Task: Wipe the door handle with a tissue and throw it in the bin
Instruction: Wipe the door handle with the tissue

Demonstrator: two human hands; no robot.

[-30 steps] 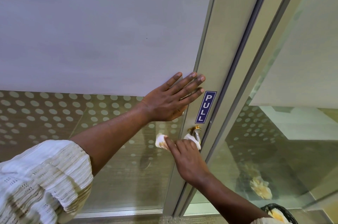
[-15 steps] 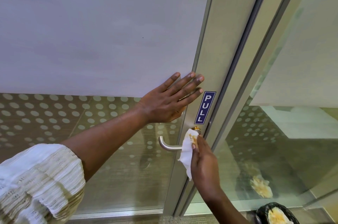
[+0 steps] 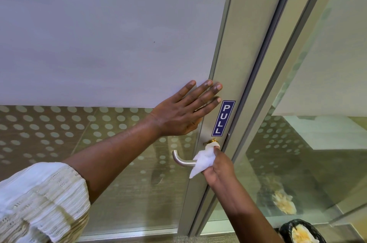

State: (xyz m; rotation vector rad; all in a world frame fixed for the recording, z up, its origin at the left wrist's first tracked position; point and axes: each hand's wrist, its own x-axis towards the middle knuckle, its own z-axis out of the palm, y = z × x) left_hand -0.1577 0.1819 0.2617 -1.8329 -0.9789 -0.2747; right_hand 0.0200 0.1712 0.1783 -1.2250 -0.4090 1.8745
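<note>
A silver lever door handle (image 3: 179, 160) juts left from the metal door stile, with a brass lock cylinder (image 3: 213, 140) just above its base. My right hand (image 3: 217, 169) grips a crumpled white tissue (image 3: 202, 160) and presses it against the base of the handle and the lock. My left hand (image 3: 186, 112) lies flat with straight fingers on the frosted glass door, above the handle. A bin (image 3: 300, 231) lined with a black bag and holding crumpled paper shows at the bottom right.
A blue PULL sign (image 3: 223, 118) is stuck on the door stile (image 3: 234, 48). To the right is a fixed glass panel (image 3: 309, 143) reflecting the bin. Dotted film covers the lower door glass (image 3: 59, 129).
My right hand has slid the tissue from the free end of the lever to its base by the lock, uncovering the lever. My left hand has stayed flat on the door.
</note>
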